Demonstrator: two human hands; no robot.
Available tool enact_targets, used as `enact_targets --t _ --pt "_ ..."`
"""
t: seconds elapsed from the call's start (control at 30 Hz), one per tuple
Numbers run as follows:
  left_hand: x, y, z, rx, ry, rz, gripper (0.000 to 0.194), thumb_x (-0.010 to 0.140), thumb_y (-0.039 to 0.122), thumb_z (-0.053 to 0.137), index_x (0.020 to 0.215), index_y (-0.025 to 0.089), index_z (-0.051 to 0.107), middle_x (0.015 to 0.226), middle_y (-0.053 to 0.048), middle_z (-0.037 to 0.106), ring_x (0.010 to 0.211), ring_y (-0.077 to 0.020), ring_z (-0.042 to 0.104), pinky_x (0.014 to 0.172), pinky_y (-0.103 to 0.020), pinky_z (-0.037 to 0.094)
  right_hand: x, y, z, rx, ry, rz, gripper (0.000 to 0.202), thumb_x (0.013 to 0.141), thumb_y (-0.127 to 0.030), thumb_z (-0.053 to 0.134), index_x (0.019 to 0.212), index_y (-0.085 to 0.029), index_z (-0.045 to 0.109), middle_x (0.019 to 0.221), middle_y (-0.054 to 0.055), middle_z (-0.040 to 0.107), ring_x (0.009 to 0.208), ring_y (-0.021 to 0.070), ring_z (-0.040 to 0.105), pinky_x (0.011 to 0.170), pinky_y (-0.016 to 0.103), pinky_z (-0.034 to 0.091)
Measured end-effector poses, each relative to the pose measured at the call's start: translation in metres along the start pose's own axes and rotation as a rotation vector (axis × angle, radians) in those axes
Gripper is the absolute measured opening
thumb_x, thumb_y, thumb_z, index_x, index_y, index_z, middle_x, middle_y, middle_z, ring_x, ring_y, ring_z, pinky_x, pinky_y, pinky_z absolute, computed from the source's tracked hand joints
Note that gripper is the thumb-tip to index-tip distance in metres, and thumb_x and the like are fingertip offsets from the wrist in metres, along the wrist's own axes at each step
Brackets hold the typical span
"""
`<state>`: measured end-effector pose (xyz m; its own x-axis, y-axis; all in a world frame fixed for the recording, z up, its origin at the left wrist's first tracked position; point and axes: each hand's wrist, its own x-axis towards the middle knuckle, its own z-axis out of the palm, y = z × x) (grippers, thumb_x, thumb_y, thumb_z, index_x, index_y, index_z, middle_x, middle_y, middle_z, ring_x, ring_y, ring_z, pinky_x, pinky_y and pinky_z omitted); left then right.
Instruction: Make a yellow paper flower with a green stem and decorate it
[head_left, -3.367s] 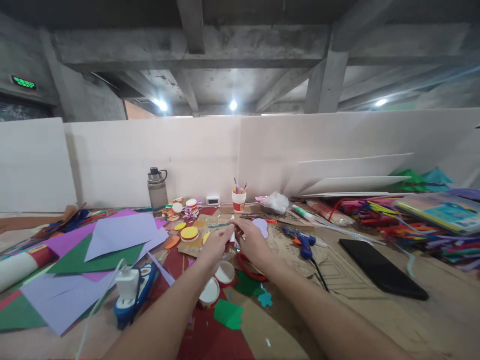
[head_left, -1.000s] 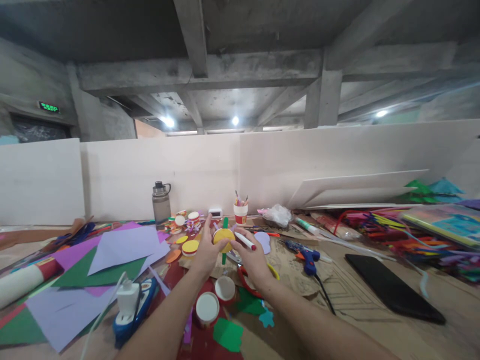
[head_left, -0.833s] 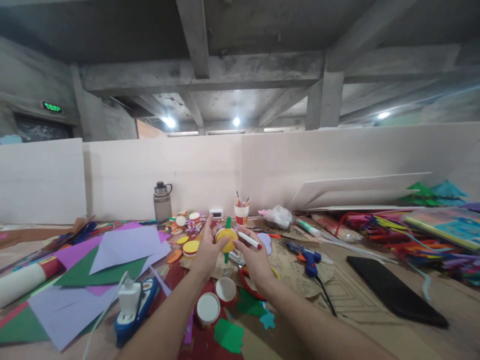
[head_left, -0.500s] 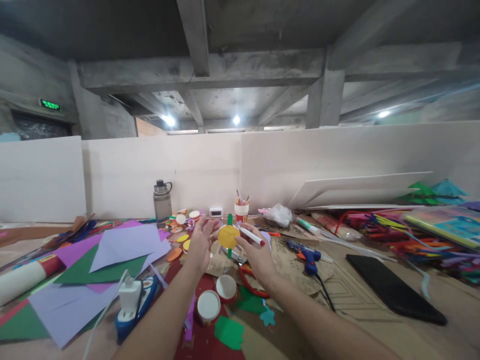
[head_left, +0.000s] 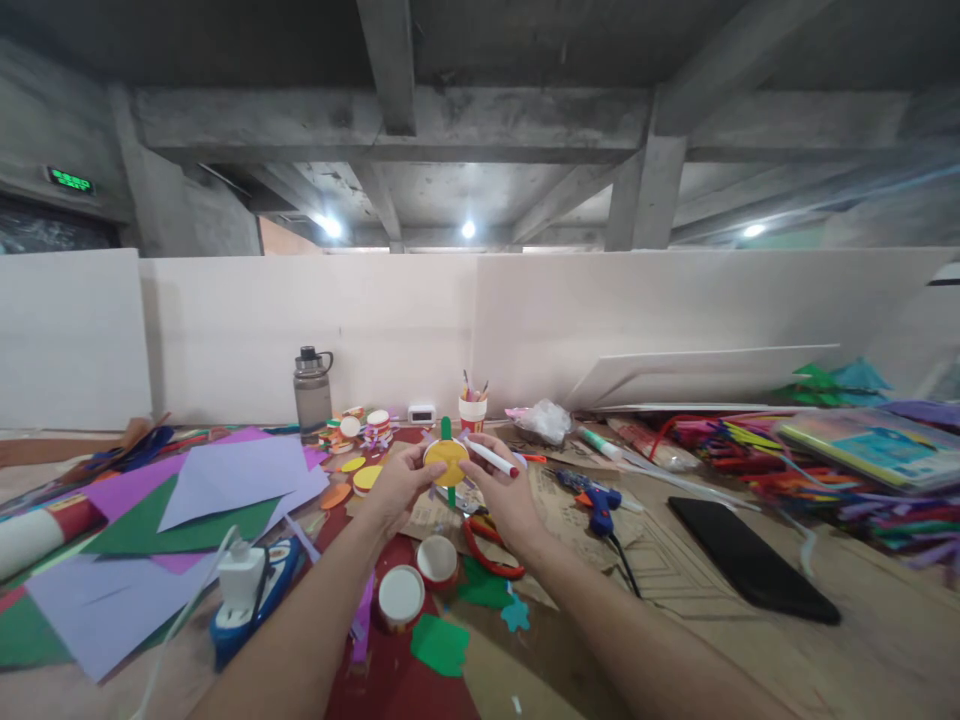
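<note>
Between my two hands is a round yellow paper disc [head_left: 447, 461], with a green strip standing out above and below it and purple bits at its edge. My left hand [head_left: 396, 492] pinches its left side, thumb on the yellow face. From the other side my right hand [head_left: 504, 500] grips the disc with its thumb and also carries a white marker [head_left: 490, 457], whose dark red end points right. Just under the right hand lie red-handled scissors [head_left: 480, 560]. Two white-topped round cups [head_left: 401, 596] stand below the hands.
Left lie purple and green paper sheets [head_left: 225, 482] and a blue power strip [head_left: 281, 575] with a white plug. To the right are a blue glue gun [head_left: 602, 508] and a black phone [head_left: 750, 558]. A bottle [head_left: 312, 393] and a pen cup [head_left: 472, 410] stand behind.
My left hand has closed from spread fingers onto the left side of the disc. The right hand keeps the disc and marker. The view has shifted slightly.
</note>
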<state>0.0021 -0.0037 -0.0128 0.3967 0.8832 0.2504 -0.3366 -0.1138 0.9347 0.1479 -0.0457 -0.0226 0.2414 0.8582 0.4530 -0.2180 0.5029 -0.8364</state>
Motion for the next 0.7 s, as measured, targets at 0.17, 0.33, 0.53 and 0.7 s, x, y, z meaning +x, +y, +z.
enact_targets --t 0.17,0.33,0.53,0.7 --pt "0.001 -0.004 0.0 -0.011 0.101 -0.013 0.037 0.062 0.03 0.082 0.091 0.012 0.068 0.086 -0.006 0.073 0.071 -0.015 0.065 0.064 -0.025 0.049 0.006 0.0 -0.007 -0.082 0.118 -0.031 0.024 0.076 -0.039 0.065 0.094 -0.023 0.064 0.088 0.003 0.067 0.082 0.0197 0.061 0.078 0.035 0.05" --pt "0.0 -0.006 0.004 0.034 0.14 -0.043 0.039 0.065 0.033 0.079 0.097 0.014 0.064 0.093 -0.008 0.071 0.075 -0.018 0.066 0.062 -0.027 0.052 -0.001 -0.016 -0.009 -0.192 0.048 -0.124 0.018 0.085 -0.039 0.055 0.089 -0.023 0.063 0.074 0.0 0.064 0.073 0.0177 0.061 0.073 0.032 0.05" --pt "-0.005 -0.009 0.012 0.16 0.069 0.025 0.031 0.071 0.036 0.073 0.094 0.015 0.067 0.088 -0.006 0.07 0.073 -0.0159 0.063 0.06 -0.024 0.049 -0.009 -0.02 -0.005 -0.43 -0.08 -0.292 0.015 0.086 -0.035 0.055 0.092 -0.023 0.062 0.09 0.005 0.067 0.084 0.0203 0.063 0.08 0.036 0.049" --pt "-0.006 -0.01 0.013 0.237 0.04 0.03 0.033 0.072 0.038 0.071 0.095 0.014 0.069 0.079 -0.004 0.067 0.063 -0.013 0.057 0.055 -0.022 0.044 -0.009 -0.016 -0.004 -0.475 -0.101 -0.327 0.01 0.083 -0.033 0.058 0.087 -0.024 0.061 0.088 0.004 0.069 0.081 0.0204 0.064 0.078 0.036 0.05"
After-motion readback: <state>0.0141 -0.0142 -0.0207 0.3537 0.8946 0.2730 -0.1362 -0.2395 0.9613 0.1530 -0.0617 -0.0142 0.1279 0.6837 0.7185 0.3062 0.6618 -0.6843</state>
